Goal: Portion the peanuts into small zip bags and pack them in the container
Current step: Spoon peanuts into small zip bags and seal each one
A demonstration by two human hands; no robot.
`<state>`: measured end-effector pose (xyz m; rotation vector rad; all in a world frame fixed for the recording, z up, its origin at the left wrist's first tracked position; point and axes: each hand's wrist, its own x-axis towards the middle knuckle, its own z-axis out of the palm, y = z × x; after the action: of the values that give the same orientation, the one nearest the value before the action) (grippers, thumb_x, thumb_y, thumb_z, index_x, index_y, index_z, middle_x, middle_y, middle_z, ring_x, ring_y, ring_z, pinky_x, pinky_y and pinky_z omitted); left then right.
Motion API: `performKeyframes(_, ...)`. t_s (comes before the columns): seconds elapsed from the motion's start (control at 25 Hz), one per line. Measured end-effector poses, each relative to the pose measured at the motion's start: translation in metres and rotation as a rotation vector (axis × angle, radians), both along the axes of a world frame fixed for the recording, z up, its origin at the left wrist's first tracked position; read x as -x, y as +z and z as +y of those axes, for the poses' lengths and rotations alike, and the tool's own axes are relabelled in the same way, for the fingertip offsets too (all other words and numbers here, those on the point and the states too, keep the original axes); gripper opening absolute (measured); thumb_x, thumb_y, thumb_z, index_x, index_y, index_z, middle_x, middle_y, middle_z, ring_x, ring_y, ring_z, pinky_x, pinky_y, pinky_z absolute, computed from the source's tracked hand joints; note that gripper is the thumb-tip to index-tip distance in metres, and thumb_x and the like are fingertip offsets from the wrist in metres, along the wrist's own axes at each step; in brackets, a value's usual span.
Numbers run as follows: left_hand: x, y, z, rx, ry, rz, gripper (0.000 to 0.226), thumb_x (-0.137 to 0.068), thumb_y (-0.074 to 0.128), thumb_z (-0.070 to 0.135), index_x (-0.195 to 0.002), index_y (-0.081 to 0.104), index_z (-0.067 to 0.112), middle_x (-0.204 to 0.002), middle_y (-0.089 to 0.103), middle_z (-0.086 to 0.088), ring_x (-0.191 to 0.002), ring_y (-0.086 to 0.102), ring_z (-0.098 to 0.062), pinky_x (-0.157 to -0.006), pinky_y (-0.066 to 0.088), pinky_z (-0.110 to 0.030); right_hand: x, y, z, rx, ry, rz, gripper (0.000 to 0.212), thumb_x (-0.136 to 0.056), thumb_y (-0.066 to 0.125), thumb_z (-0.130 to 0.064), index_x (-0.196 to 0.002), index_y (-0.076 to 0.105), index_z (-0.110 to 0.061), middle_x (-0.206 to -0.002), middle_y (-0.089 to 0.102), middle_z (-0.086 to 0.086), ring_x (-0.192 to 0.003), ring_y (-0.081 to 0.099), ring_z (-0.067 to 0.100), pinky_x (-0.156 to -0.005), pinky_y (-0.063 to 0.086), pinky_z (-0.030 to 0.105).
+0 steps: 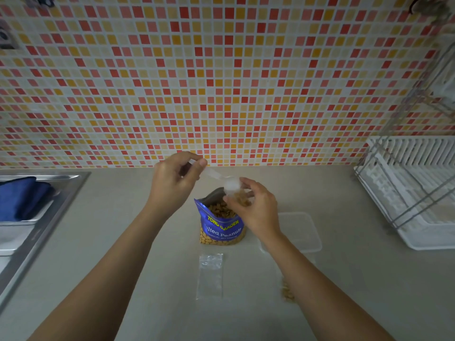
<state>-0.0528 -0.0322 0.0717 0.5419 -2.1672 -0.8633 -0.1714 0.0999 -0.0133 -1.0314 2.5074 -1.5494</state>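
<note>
The blue peanut bag stands open at the middle of the desk, with brown nuts showing in its mouth and through a clear strip at its base. Just above it, the right hand pinches a small zip bag holding a few peanuts; its clear film is hard to make out. The left hand pinches the handle of a white spoon, whose bowl is at that bag's mouth. An empty zip bag lies flat nearer. A filled bag is partly hidden by the right forearm. The clear container sits to the right, one corner covered by the wrist. A dish rack is cut off at the right edge.
</note>
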Motion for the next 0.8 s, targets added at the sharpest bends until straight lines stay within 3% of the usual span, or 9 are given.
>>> performKeyframes(0.08, -0.004, 0.001, -0.004, -0.060, 0.012, 0.114, 0.016, -0.087, 0.057, 0.028, -0.083, 0.067, 0.016, -0.065, 0.064, 0.003, -0.061, 0.060, -0.012, -0.056, 0.047, -0.025, -0.001, 0.002, 0.003, 0.025, -0.010, -0.021, 0.058, -0.067, 0.077, -0.045, -0.117, 0.059, -0.021, -0.104, 0.064, -0.011, -0.080, 0.061, 0.008, -0.071, 0.051, 0.021)
performKeyframes(0.16, -0.005, -0.009, -0.012, -0.387, 0.065, 0.270, 0.014, -0.089, 0.057, 0.024, -0.078, 0.065, 0.020, -0.067, 0.063, 0.006, -0.062, 0.058, -0.009, -0.061, 0.049, -0.022, -0.001, 0.004, 0.008, 0.036, -0.014, -0.074, 0.058, -0.066, 0.077, -0.046, -0.116, 0.059, -0.021, -0.101, 0.062, -0.013, -0.080, 0.062, 0.008, -0.072, 0.051, 0.021)
performKeyframes(0.24, -0.004, -0.031, -0.016, -0.562, 0.182, 0.189, 0.016, -0.090, 0.056, 0.024, -0.076, 0.064, 0.022, -0.068, 0.061, 0.002, -0.067, 0.057, -0.014, -0.067, 0.049, -0.026, 0.001, 0.006, 0.016, 0.038, -0.031, -0.140, 0.054, -0.065, 0.078, -0.046, -0.110, 0.059, -0.023, -0.095, 0.064, -0.013, -0.078, 0.064, 0.007, -0.070, 0.051, 0.020)
performKeyframes(0.32, -0.003, -0.061, -0.016, -0.561, 0.233, -0.105, 0.014, -0.089, 0.058, 0.025, -0.086, 0.067, 0.015, -0.071, 0.063, -0.002, -0.071, 0.059, -0.019, -0.071, 0.049, -0.031, 0.003, 0.007, 0.026, 0.054, -0.050, -0.203, 0.044, -0.064, 0.079, -0.046, -0.099, 0.060, -0.026, -0.085, 0.066, -0.010, -0.069, 0.064, 0.004, -0.063, 0.048, 0.016)
performKeyframes(0.4, -0.003, -0.078, -0.007, -0.534, 0.254, -0.293, 0.030, -0.085, 0.063, 0.030, -0.107, 0.064, 0.009, -0.084, 0.066, -0.006, -0.078, 0.061, -0.020, -0.076, 0.050, -0.034, 0.004, 0.008, 0.036, 0.080, -0.067, -0.239, 0.039, -0.063, 0.080, -0.045, -0.089, 0.058, -0.026, -0.078, 0.066, -0.009, -0.061, 0.062, 0.002, -0.055, 0.044, 0.010)
performKeyframes(0.52, -0.006, -0.079, 0.014, -0.277, 0.359, -0.248, 0.049, -0.082, 0.066, 0.034, -0.123, 0.051, 0.013, -0.120, 0.053, -0.010, -0.102, 0.054, -0.022, -0.090, 0.048, -0.037, 0.007, 0.007, 0.048, 0.096, -0.101, -0.234, 0.040, -0.061, 0.080, -0.047, -0.083, 0.058, -0.022, -0.074, 0.068, -0.005, -0.057, 0.063, 0.008, -0.052, 0.044, 0.012)
performKeyframes(0.6, -0.006, -0.075, 0.043, -0.168, 0.257, -0.128, 0.035, -0.084, 0.063, 0.022, -0.117, 0.055, 0.014, -0.117, 0.054, -0.007, -0.098, 0.057, -0.018, -0.088, 0.049, -0.032, 0.008, 0.006, 0.056, 0.119, -0.111, -0.245, 0.041, -0.060, 0.081, -0.045, -0.081, 0.058, -0.019, -0.073, 0.069, -0.001, -0.058, 0.065, 0.014, -0.054, 0.048, 0.018)
performKeyframes(0.72, 0.001, -0.085, 0.095, -0.577, -0.154, -0.212, 0.029, -0.080, 0.068, 0.020, -0.107, 0.063, 0.014, -0.091, 0.067, 0.000, -0.085, 0.064, -0.010, -0.077, 0.051, -0.017, 0.004, 0.000, 0.066, 0.137, -0.097, -0.284, 0.041, -0.059, 0.083, -0.042, -0.080, 0.058, -0.016, -0.073, 0.069, 0.002, -0.063, 0.067, 0.014, -0.058, 0.050, 0.021)
performKeyframes(0.8, 0.005, -0.108, 0.118, -0.757, -0.297, -0.210, 0.031, -0.076, 0.071, 0.024, -0.103, 0.064, 0.012, -0.087, 0.069, -0.002, -0.081, 0.064, -0.010, -0.081, 0.051, -0.025, 0.001, -0.010, 0.073, 0.105, -0.087, -0.331, 0.040, -0.059, 0.083, -0.042, -0.081, 0.058, -0.019, -0.073, 0.069, 0.000, -0.065, 0.065, 0.010, -0.061, 0.049, 0.019)
